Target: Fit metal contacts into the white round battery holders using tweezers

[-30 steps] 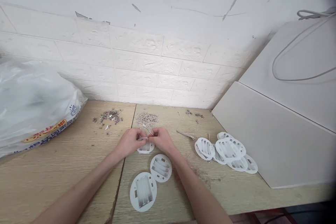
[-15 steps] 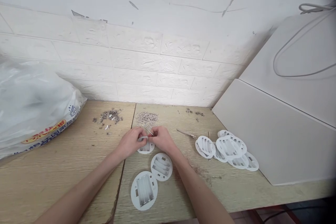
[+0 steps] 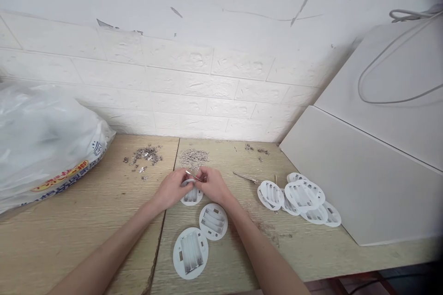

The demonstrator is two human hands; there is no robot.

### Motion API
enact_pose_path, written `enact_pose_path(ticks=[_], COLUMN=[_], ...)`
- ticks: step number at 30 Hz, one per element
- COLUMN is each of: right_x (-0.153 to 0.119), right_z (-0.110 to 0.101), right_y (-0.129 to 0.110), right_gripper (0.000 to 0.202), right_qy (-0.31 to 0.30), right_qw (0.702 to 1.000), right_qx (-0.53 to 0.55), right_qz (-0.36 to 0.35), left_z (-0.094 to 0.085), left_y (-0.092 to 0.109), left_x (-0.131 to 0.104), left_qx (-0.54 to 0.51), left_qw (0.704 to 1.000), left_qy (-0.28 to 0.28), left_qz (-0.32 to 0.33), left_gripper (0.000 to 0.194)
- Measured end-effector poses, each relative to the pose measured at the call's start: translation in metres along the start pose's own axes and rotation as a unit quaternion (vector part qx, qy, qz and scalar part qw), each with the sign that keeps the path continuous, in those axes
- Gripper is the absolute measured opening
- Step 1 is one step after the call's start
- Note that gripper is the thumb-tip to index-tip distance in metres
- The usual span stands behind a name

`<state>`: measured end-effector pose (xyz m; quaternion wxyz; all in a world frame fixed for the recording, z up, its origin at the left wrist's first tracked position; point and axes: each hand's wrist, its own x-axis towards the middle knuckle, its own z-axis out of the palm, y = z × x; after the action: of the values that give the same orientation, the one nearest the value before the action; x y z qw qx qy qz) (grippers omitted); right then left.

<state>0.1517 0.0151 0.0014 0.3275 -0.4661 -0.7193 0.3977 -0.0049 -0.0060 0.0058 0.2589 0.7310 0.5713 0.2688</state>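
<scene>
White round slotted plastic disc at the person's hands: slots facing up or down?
Up: the white disc shows its long slots from above; the left hand and right hand hide part of its far side.

Left grip (image 3: 174,188) curled, right grip (image 3: 212,184) pinched

The discs (image 3: 190,253) look smooth plastic, the tabletop (image 3: 100,193) grained wood

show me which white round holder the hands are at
The farthest white holder of the middle three: the left hand and right hand meet at its far edge; no other touches a hand.
</scene>
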Motion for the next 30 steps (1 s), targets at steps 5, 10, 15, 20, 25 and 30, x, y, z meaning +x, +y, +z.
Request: enact_pose_path(ticks=[5, 10, 15, 20, 25, 30], right_x=[-0.0003, -0.0026, -0.0023, -0.0023, -0.0026, -0.0021], right_z=[-0.0013, -0.0017, -0.0016, -0.0025, -0.0031, -0.0026], right_y=[0.0021, -0.0018, -0.0016, -0.0018, -0.0045, -0.0031], right_gripper=[0.008, 0.012, 0.013, 0.012, 0.012, 0.012], right_qy=[0.016, 0.034, 0.039, 0.036, 0.04, 0.032], right_qw=[0.999, 0.998, 0.996, 0.992, 0.989, 0.985], right_qx=[-0.002, -0.023, -0.034, -0.069, -0.079, -0.086], right_qz=[-0.047, -0.056, -0.079, -0.099, -0.115, -0.144], left_z=[-0.001, -0.0022, -0.0054, -0.0044, -0.0039, -0.0013], left_y=[-0.0047, -0.0051, -0.0015, -0.006, -0.0047, -0.0027], left_x=[0.0037, 0.0057, 0.0045, 0.005, 0.0039, 0.0034], left_qx=[-0.149, -0.257, -0.278, -0.28, -0.304, -0.358], left_qw=[0.989, 0.966, 0.96, 0.96, 0.952, 0.932], left_qy=[0.001, 0.001, 0.011, 0.0, 0.005, 0.01], left_qz=[-0.019, -0.027, -0.027, -0.028, -0.039, -0.056], left_gripper=[0.02, 0.024, 0.03, 0.034, 0.039, 0.046])
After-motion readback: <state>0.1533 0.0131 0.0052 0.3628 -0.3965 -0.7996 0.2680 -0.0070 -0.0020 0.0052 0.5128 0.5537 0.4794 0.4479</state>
